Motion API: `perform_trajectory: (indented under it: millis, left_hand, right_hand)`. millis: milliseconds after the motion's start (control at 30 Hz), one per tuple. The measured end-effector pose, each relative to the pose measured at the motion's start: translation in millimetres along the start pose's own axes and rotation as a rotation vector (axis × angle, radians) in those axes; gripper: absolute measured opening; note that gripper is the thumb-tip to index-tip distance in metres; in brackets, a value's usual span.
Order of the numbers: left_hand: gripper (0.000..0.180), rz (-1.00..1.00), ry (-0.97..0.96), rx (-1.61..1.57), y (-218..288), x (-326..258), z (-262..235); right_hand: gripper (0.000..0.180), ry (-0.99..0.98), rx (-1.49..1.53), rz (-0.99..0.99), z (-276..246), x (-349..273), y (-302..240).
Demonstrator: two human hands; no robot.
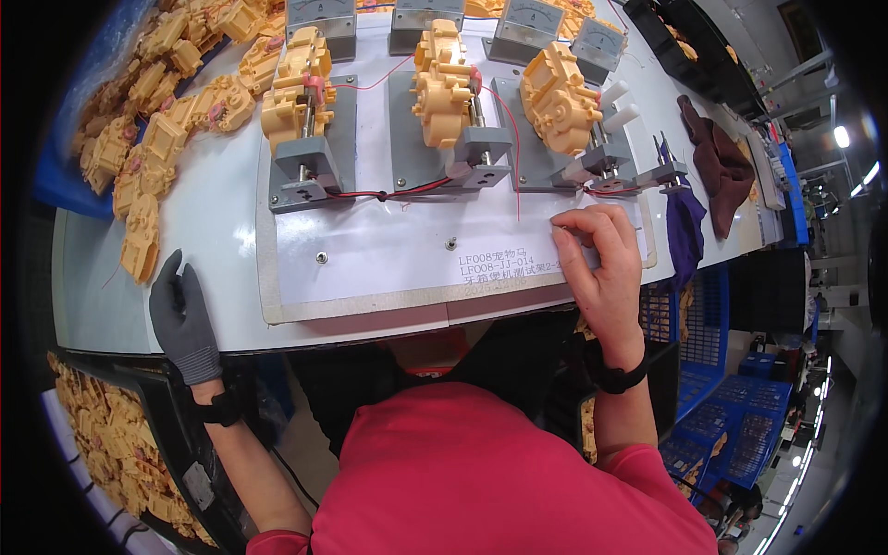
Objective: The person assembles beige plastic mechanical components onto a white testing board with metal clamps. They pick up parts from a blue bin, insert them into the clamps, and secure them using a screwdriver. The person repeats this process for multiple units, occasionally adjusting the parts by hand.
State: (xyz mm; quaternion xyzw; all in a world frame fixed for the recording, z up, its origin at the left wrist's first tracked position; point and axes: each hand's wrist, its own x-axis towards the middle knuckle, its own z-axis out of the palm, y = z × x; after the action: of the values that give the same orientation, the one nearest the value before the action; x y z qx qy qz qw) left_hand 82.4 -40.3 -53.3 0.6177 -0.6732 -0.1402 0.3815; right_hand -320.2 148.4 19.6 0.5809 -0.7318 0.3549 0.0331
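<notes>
The scene is viewed from the wearer's head, through the left one of two side-by-side fisheye cameras, with the lens aimed down and forward. The red shirt point(499, 472) is caught closest, at the bottom centre of the frame; the gloved left hand point(183, 319) and bare right hand point(607, 264) are shown at arm's length, left and right of centre. The white workbench point(222, 227) is spread across the upper half, and distant ceiling lights point(841, 136) are taken in along the right rim.
</notes>
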Motion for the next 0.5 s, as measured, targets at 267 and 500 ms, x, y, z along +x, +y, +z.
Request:
perform_trajectory:
  millis: [267, 500]
  left_hand:
    - [0.029, -0.005, -0.011, -0.01, -1.2, -0.4, -0.7]
    - [0.029, 0.015, 0.017, -0.042, -3.7, -0.6, 1.5]
  right_hand:
    - [0.012, 0.0, -0.003, -0.007, 0.1, -0.4, 0.3]
    - [0.011, 0.017, 0.009, -0.011, -0.3, 0.6, -2.2]
